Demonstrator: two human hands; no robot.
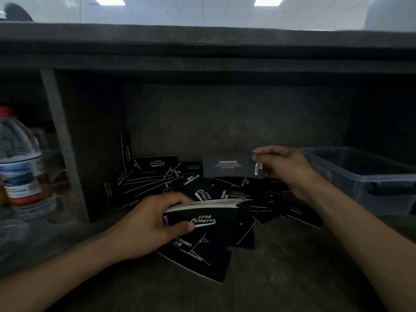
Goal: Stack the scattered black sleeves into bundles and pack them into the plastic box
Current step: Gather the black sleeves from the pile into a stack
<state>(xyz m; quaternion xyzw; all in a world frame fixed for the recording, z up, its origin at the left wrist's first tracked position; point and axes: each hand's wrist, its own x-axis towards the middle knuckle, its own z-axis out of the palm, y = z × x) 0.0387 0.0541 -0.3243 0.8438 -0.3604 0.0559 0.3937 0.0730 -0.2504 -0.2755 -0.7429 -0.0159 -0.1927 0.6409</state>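
Hands both grip: left hand [155, 224] holds the bundle [207, 212] above the scattered sleeves [153, 176], right hand [281, 164] pinches 1 sleeve [229, 167]. Square its edges onto the bundle; the plastic box [360, 176], probably empty, sits at right.

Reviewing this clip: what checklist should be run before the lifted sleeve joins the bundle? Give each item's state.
1. Left hand grips bundle: ok.
2. Right hand pinches single sleeve, lifted off the loose pile: ok.
3. Sleeve's facing matches bundle: cannot tell.
4. Plastic box open-topped, at right: ok.
5. Room inside box: cannot tell, interior dark.
6. All of loose pile gathered: not ok.
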